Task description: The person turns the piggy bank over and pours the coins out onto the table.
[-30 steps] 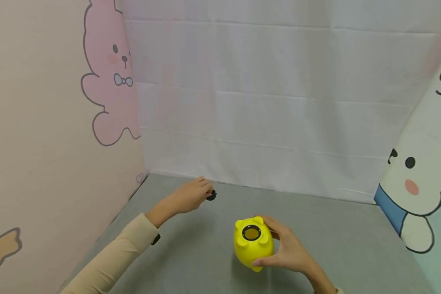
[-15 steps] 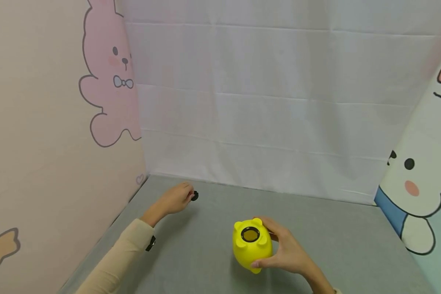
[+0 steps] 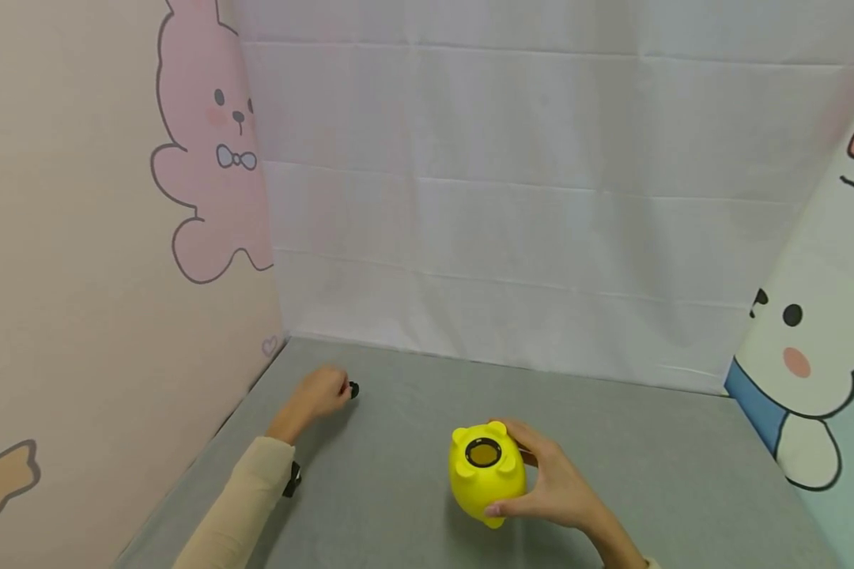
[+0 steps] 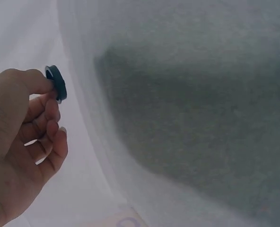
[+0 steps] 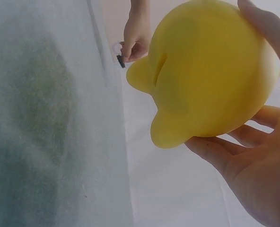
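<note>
My right hand (image 3: pixel 557 488) grips a yellow piggy bank (image 3: pixel 485 494) from its right side, thumb in front and fingers behind. The bank's underside with its stubby feet is turned up, and a black-rimmed round hole (image 3: pixel 483 453) shows in it. In the right wrist view a slot (image 5: pixel 160 68) runs along the yellow body. Out to the left, my left hand (image 3: pixel 319 393) pinches a small round black plug (image 3: pixel 354 390) between thumb and fingers. The left wrist view shows this plug (image 4: pixel 58 84) as a thin ringed disc, held apart from the table.
A grey cloth-covered table (image 3: pixel 413 442) lies below both hands. White sheeting (image 3: pixel 512 197) hangs behind its back edge. Printed panels with a pink rabbit (image 3: pixel 209 158) and a white animal (image 3: pixel 811 340) stand at the left and right sides.
My left hand has moved left and lower, away from the piggy bank, with the black plug still pinched. The right hand and the bank have stayed nearly in place.
</note>
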Tool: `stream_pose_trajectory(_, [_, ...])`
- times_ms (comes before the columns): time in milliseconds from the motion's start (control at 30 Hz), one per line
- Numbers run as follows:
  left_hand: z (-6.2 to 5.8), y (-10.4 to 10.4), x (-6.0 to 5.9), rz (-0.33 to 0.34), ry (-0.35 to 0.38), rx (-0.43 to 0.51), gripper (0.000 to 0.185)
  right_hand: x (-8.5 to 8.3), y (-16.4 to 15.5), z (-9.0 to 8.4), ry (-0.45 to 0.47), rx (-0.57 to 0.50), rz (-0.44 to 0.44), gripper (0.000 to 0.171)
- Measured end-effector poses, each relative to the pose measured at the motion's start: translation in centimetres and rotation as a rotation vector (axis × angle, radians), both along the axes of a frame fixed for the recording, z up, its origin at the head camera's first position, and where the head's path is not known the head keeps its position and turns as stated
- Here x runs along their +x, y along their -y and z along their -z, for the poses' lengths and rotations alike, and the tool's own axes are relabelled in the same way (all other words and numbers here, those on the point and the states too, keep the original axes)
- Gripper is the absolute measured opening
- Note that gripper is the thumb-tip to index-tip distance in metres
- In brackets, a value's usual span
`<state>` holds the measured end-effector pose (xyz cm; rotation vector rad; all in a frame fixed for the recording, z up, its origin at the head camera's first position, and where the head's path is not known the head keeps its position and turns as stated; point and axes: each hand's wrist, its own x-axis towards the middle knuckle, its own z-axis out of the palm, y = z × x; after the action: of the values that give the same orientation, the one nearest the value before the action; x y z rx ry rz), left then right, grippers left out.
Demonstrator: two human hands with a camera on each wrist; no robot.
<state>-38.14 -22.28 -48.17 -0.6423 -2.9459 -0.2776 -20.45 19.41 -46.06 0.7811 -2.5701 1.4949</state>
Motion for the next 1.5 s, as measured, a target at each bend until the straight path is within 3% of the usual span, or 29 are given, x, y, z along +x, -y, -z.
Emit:
stream_pose_trajectory(333, [1.9, 0.5, 0.6, -0.122, 0.036, -0.059, 0.044, 0.2, 0.3, 0.0, -0.010, -0.011, 0.000, 0.094])
stream_pose_trajectory(633, [2.7, 0.5, 0.7, -0.150, 0.124, -0.028, 0.051, 0.2, 0.6, 0.1, -0.009, -0.024, -0.013, 0.094])
stream_pose_trajectory(867, [2.8, 0.4, 0.5, -0.168, 0.141, -0.011, 0.050, 0.3, 0.7, 0.2, -0.003, -0.028, -0.007, 0.093])
stream_pose_trajectory(1133, [2.2, 0.0, 0.6, -0.194, 0.116, -0.023, 0.045, 0.1, 0.5, 0.4, -0.003, -0.040, -0.001, 0.093])
stream_pose_trajectory(1300, [0.9, -1.2, 1.0, -0.164, 0.055, -0.010, 0.030, -0.1, 0.4, 0.6, -0.023, -0.048, -0.011, 0.094])
stream_pose_trajectory(1500, [-1.1, -3.6, 2.1, -0.109, 0.043, 0.071, 0.017, -0.4, 0.3, 0.8, -0.037, -0.049, -0.009, 0.093])
